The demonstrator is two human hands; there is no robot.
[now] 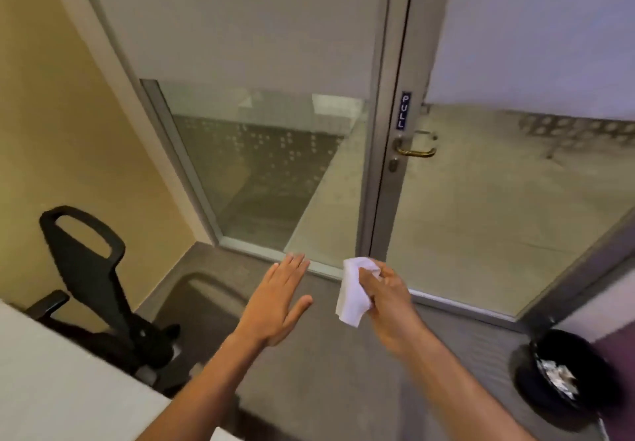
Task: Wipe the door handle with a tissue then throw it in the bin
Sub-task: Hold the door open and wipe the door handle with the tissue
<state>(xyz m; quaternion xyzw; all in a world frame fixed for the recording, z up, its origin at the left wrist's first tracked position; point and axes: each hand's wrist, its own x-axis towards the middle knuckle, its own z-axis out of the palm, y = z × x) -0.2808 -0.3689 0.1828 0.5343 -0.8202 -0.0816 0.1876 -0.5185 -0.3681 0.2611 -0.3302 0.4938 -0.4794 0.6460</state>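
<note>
Tissue (354,291) clenched in our right hand (385,294), well short of the door handle (415,150). Left hand (278,303) flat, grip released. Bin (563,377) on the floor to our right.

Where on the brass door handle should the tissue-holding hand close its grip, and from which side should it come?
Grip the door handle on its straight horizontal bar, not the round base at its left end near the door edge. The bar stands off the glass door, so the right hand with the tissue can come from the front and wrap over it.
</note>
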